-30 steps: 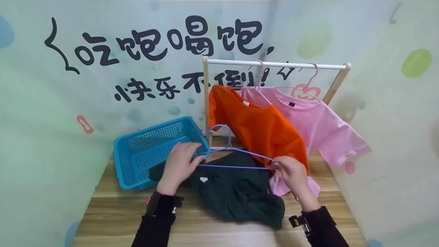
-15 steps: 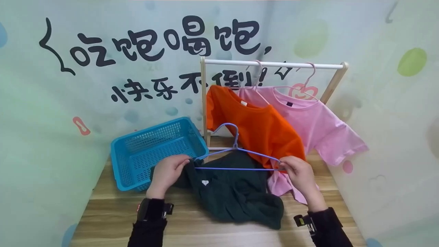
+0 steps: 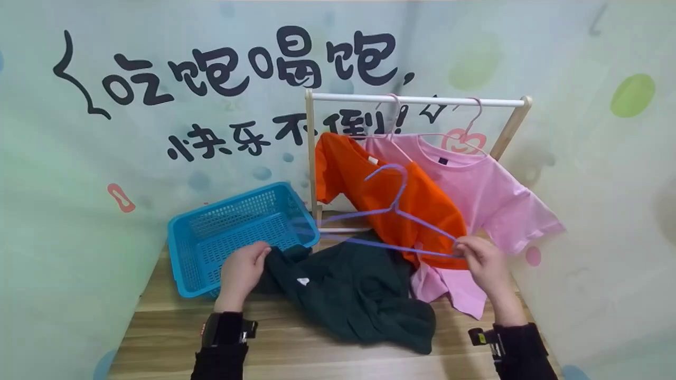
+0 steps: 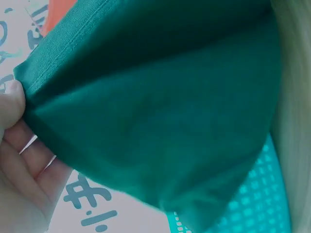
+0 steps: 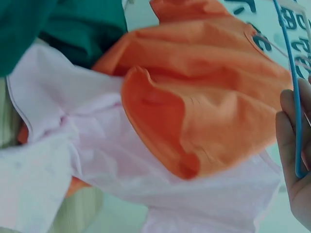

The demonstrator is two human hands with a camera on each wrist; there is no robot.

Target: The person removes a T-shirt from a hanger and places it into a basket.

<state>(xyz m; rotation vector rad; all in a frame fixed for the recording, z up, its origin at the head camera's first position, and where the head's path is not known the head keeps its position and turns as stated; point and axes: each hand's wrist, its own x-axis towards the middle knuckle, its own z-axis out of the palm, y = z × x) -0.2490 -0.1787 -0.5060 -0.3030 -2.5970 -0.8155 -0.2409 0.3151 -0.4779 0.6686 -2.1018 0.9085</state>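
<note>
My left hand [image 3: 240, 274] pinches the edge of a dark green shirt [image 3: 354, 295] and lifts that part off the table. In the left wrist view, thumb and fingers grip a stitched edge of the green shirt [image 4: 155, 111], which spreads broadly across the view. The rest of it lies crumpled on the wood. At the right, my right hand [image 3: 488, 266] holds one end of a purple-blue clothes hanger [image 3: 395, 209], hook upward. The hanger's far end is blurred above the shirt, near the basket. In the right wrist view, the hanger [image 5: 296, 97] crosses the fingers.
A blue perforated basket [image 3: 182, 258] stands at the left on the wooden table [image 3: 169, 338]. Behind the hanger is a rack with a white rail [image 3: 438, 99]. On pink hangers, an orange shirt [image 3: 406, 200] and a pink shirt [image 3: 507, 195] hang from it; pink cloth touches the table.
My left hand let go of the hanger, took the green shirt's edge and drew it left. My right hand moved right with the hanger, which rose and tilted away from the shirt.
</note>
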